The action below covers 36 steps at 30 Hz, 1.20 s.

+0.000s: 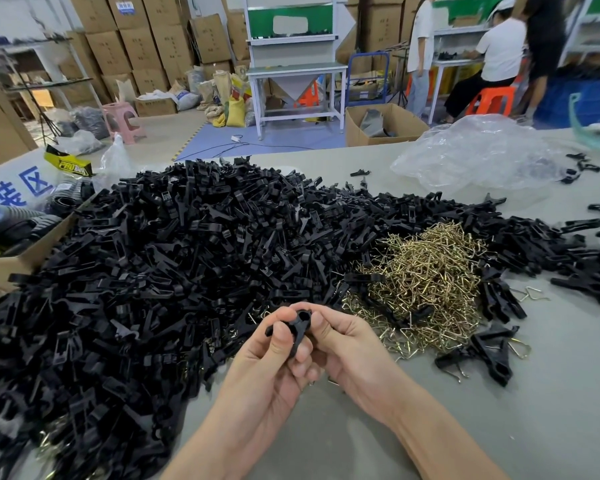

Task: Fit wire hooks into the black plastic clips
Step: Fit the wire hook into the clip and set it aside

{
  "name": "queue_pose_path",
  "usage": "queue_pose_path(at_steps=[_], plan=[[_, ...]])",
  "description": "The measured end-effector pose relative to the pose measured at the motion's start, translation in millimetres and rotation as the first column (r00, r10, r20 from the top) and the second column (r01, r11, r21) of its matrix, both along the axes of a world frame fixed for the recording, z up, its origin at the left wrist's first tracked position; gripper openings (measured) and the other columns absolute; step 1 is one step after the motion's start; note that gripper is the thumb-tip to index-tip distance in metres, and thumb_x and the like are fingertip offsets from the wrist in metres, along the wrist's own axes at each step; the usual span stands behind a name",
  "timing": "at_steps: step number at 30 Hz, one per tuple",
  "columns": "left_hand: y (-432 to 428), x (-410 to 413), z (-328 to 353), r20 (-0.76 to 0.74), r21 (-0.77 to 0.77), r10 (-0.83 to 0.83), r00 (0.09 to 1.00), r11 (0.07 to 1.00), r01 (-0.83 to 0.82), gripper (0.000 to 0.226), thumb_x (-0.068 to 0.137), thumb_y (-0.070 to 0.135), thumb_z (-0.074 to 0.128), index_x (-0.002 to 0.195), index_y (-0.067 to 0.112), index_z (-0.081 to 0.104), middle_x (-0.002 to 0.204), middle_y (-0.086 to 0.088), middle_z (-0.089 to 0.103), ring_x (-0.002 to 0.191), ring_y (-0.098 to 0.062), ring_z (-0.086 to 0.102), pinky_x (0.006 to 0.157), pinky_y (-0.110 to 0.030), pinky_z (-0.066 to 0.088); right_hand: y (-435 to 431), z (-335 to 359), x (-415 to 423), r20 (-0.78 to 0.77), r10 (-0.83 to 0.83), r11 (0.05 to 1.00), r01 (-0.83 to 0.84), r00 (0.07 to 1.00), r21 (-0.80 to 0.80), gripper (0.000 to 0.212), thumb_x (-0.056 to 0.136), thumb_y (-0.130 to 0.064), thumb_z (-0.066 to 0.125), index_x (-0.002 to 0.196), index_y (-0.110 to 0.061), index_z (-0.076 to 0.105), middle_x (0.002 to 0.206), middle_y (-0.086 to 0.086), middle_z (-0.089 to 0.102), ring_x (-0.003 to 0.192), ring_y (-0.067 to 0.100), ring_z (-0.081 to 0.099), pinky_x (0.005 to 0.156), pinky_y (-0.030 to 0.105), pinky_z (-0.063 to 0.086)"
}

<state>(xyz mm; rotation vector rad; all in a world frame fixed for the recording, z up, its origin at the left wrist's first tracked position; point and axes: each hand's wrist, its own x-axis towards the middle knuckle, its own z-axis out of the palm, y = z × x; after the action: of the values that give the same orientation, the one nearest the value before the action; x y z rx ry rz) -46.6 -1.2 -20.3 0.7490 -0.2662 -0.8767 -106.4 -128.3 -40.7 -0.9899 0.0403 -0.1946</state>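
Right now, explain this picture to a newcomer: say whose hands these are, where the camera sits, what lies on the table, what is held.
No machine here: a person works bare-handed, and one camera worn on the head looks down at the hands. On the grey table lie a large pile of black clips and, to its right, a heap of brass-coloured wire hooks. The left hand and the right hand together pinch one black clip; I cannot see a hook in it.

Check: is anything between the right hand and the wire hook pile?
Nothing visible blocks it. The right hand, gripping the black clip with the left hand, sits beside the wire hook pile; a few stray clips lie on it.
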Motion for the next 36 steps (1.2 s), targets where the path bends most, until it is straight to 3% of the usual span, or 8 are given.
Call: queue_pose_path(at_steps=[4, 10, 16, 21, 25, 29, 33, 36], plan=[[-2, -3, 1, 0.004, 0.032, 0.039, 0.999, 0.999, -0.039, 0.014, 0.075, 0.029, 0.072, 0.083, 0.018, 0.077, 0.06, -0.007, 0.05, 0.049, -0.012, 0.047, 0.051, -0.026, 0.049, -2, -1, 0, 0.006, 0.003, 1.0, -0.003, 1.0, -0.024, 0.029, 0.102, -0.026, 0.052, 0.12, -0.013, 0.071, 0.074, 0.01, 0.069, 0.065, 0.022, 0.068, 0.058, 0.024, 0.053], [-4, 0, 4, -0.006, 0.022, 0.019, 1.0, 1.0, -0.019, 0.021, 0.079, 0.03, 0.064, 0.091, 0.019, 0.078, 0.061, -0.002, 0.052, 0.049, -0.008, 0.049, 0.054, -0.024, 0.054, 1, 1, 0, 0.019, -0.043, 0.999, 0.043, 0.999, -0.029, 0.031, 0.104, -0.023, 0.052, 0.127, -0.007, 0.066, 0.08, 0.01, 0.069, 0.069, 0.02, 0.068, 0.061, 0.022, 0.053], [-5, -7, 4, -0.035, 0.044, 0.028, 0.999, 0.999, -0.026, 0.026, 0.088, 0.031, 0.057, 0.1, 0.021, 0.078, 0.065, -0.001, 0.055, 0.048, -0.007, 0.049, 0.05, -0.023, 0.052, 8, 7, -12, 0.006, -0.139, 0.987, 0.139, 0.99, -0.082, 0.027, 0.099, -0.016, 0.059, 0.124, -0.021, 0.069, 0.083, 0.004, 0.071, 0.069, 0.016, 0.07, 0.059, 0.02, 0.053], [-21, -32, 19, 0.248, 0.204, -0.114, 0.962, 0.977, 0.063, 0.037, 0.085, 0.036, 0.059, 0.116, 0.024, 0.073, 0.077, -0.009, 0.067, 0.055, -0.013, 0.059, 0.051, -0.027, 0.055, -8, 16, -46, -0.011, -0.326, 0.937, 0.321, 0.945, -0.137, 0.026, 0.093, -0.023, 0.066, 0.117, -0.024, 0.074, 0.089, 0.002, 0.07, 0.077, 0.019, 0.064, 0.07, 0.03, 0.055], [-50, -69, 35, 0.526, 0.339, -0.185, 0.83, 0.941, -0.006, 0.045, 0.076, 0.039, 0.068, 0.118, 0.023, 0.067, 0.087, -0.014, 0.072, 0.066, -0.017, 0.066, 0.056, -0.029, 0.057, -41, 31, -99, 0.012, -0.501, 0.852, 0.495, 0.865, -0.172, 0.019, 0.098, -0.011, 0.062, 0.112, -0.018, 0.074, 0.103, 0.007, 0.073, 0.087, 0.022, 0.065, 0.081, 0.031, 0.058], [-94, -112, 45, 0.762, 0.365, -0.232, 0.604, 0.925, -0.105, 0.022, 0.089, 0.029, 0.066, 0.111, 0.024, 0.063, 0.086, 0.0, 0.073, 0.071, -0.013, 0.067, 0.061, -0.028, 0.058, -75, 50, -160, 0.022, -0.63, 0.737, 0.607, 0.776, -0.296, 0.022, 0.1, -0.008, 0.057, 0.118, -0.014, 0.068, 0.099, 0.006, 0.07, 0.087, 0.017, 0.065, 0.088, 0.033, 0.058], [-147, -154, 47, 0.876, 0.366, -0.277, 0.396, 0.915, -0.169, 0.013, 0.093, 0.036, 0.065, 0.093, 0.023, 0.061, 0.067, 0.017, 0.067, 0.053, 0.002, 0.056, 0.054, -0.017, 0.04, -107, 60, -211, 0.035, -0.785, 0.562, 0.735, 0.618, -0.379, 0.025, 0.101, -0.01, 0.057, 0.123, -0.017, 0.067, 0.086, -0.003, 0.065, 0.077, 0.01, 0.063, 0.085, 0.028, 0.059], [-194, -186, 58, 0.899, 0.384, -0.338, 0.279, 0.914, -0.129, 0.019, 0.094, 0.041, 0.062, 0.087, 0.024, 0.068, 0.07, 0.018, 0.069, 0.062, 0.004, 0.061, 0.056, -0.014, 0.041, -133, 65, -242, 0.049, -0.866, 0.468, 0.84, 0.498, -0.276, 0.037, 0.103, -0.011, 0.056, 0.139, -0.017, 0.054, 0.095, 0.002, 0.07, 0.087, 0.009, 0.07, 0.085, 0.025, 0.058]])
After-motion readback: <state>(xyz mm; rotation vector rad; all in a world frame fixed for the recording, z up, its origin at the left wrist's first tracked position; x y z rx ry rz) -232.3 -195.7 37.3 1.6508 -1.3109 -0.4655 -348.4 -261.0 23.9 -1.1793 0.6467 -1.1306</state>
